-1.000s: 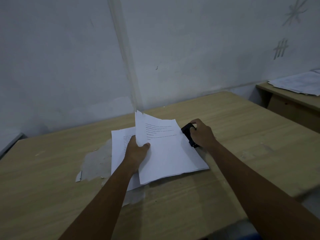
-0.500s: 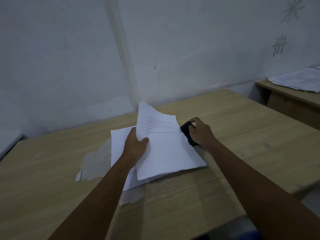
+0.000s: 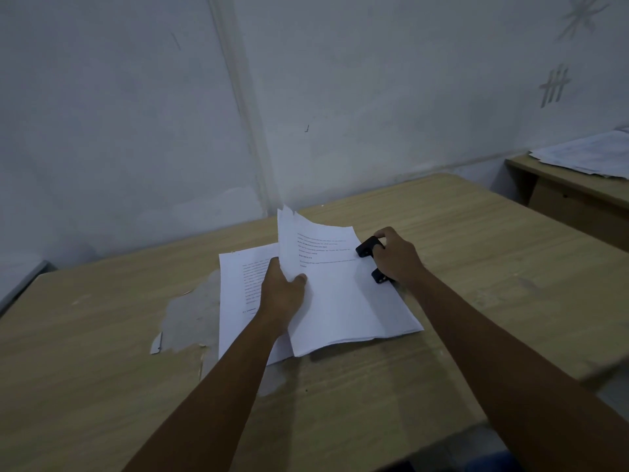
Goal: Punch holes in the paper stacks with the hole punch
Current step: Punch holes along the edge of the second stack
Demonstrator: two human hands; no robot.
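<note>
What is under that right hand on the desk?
A black hole punch, gripped by the right hand at the edge of the paper stack. Only its two black ends show; the hand covers its middle, so whether the paper sits inside is hidden.

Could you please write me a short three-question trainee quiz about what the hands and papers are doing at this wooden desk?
1. True or false: the right hand rests on the black metal hole punch.
2. Which hand grips the white printed paper stack: (a) the left hand, (b) neither?
3. What lies under that stack, toward the left?

Key: 1 true. 2 a. 3 a second white printed sheet, flat on the light wooden desk.
</note>
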